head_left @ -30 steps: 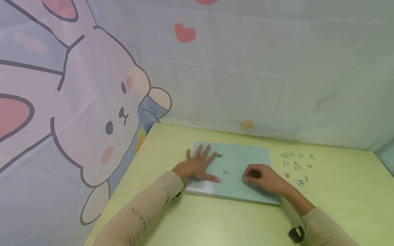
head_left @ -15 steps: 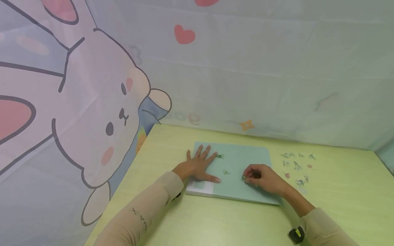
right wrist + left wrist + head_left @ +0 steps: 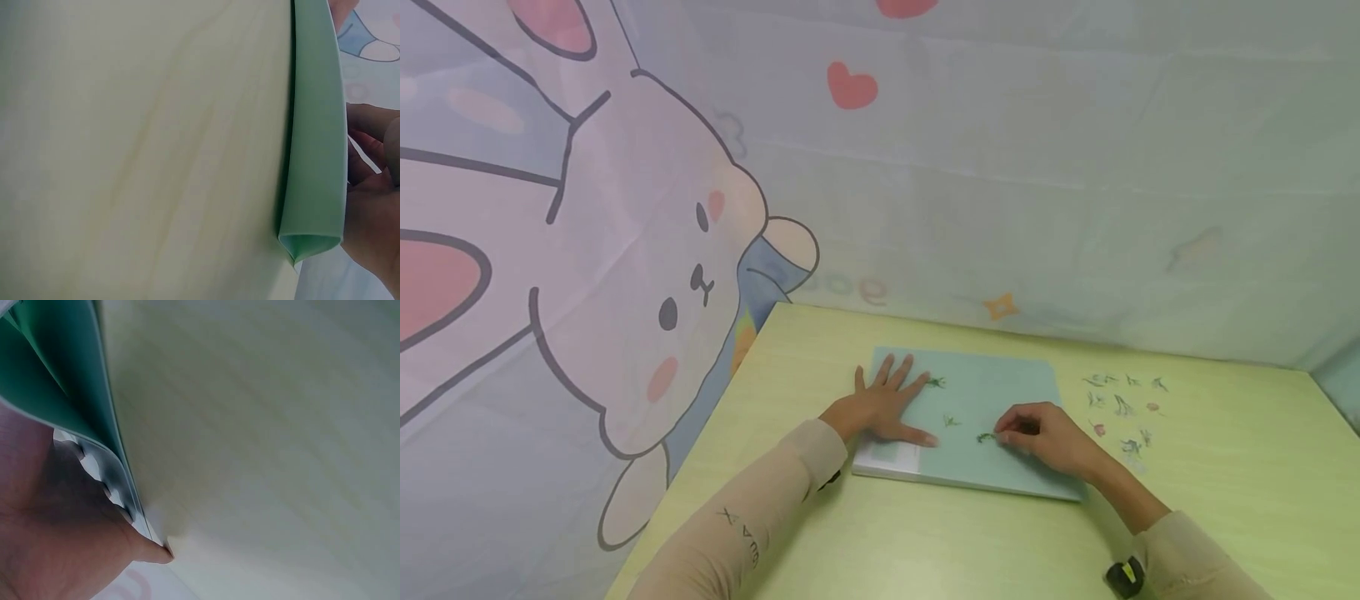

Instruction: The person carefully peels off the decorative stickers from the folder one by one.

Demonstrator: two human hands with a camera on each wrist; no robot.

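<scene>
A pale green folder [image 3: 1015, 383] lies on the table. My left hand [image 3: 880, 408] rests flat on its left side with the fingers spread. Over the folder's lower middle, my right hand [image 3: 1037, 429] pinches the right end of a small green sprig sticker [image 3: 983, 437] between thumb and fingertips. Two more green sprig stickers lie on the cover: one [image 3: 936, 382] by the left index fingertip, another [image 3: 951, 421] nearer the middle. In the right wrist view, the folder's edge [image 3: 315, 137] stands before the right hand [image 3: 375, 194], and the sticker is hidden.
On the yellow-green table [image 3: 850, 533], right of the folder, several small flower stickers [image 3: 1123, 406] lie spread out, some with red blooms [image 3: 1099, 430]. A printed cloth with a rabbit [image 3: 647, 250] hangs behind and to the left.
My right fingertips have drawn slightly right, and the green sprig sticker, earlier mostly covered by them, now shows to their left on the folder. My left hand stays in place.
</scene>
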